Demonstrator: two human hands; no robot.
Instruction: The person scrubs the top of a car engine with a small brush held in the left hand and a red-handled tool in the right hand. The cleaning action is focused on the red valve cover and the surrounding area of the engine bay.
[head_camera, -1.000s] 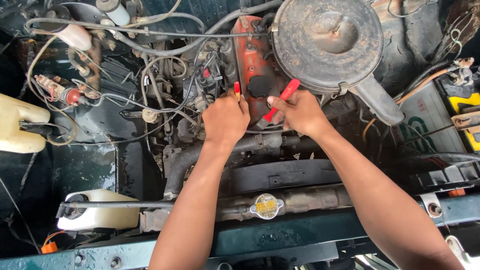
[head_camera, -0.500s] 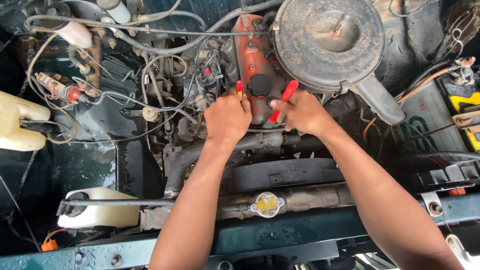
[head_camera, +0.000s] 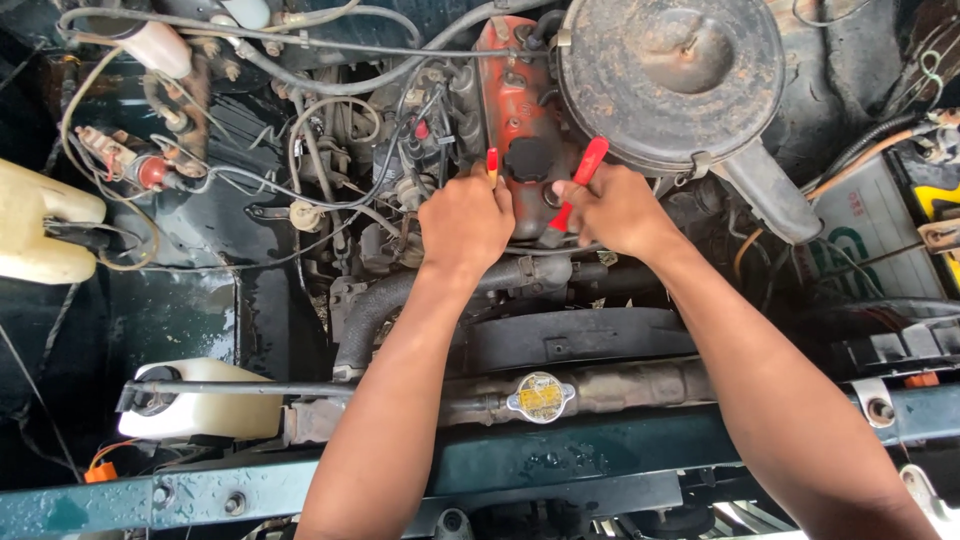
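Down in the engine bay, 2 hands are working red-handled tools at the front of the orange valve cover (head_camera: 505, 100).

Closed in a fist, the left hand (head_camera: 465, 222) is gripping a tool whose red handle tip (head_camera: 492, 162) is poking up above the knuckles. The right hand (head_camera: 615, 208) is clamping a red-handled tool (head_camera: 580, 180), which is angling up toward the round black air cleaner (head_camera: 670, 80). Both hands are hovering above the black radiator hose (head_camera: 400, 295), with the brass radiator cap (head_camera: 540, 397) nearer the camera and a battery (head_camera: 870, 235) off to the right.

You look into a daylit engine bay: round black air cleaner (head_camera: 670, 75) up top, dark green crossmember (head_camera: 560, 465) well below it.
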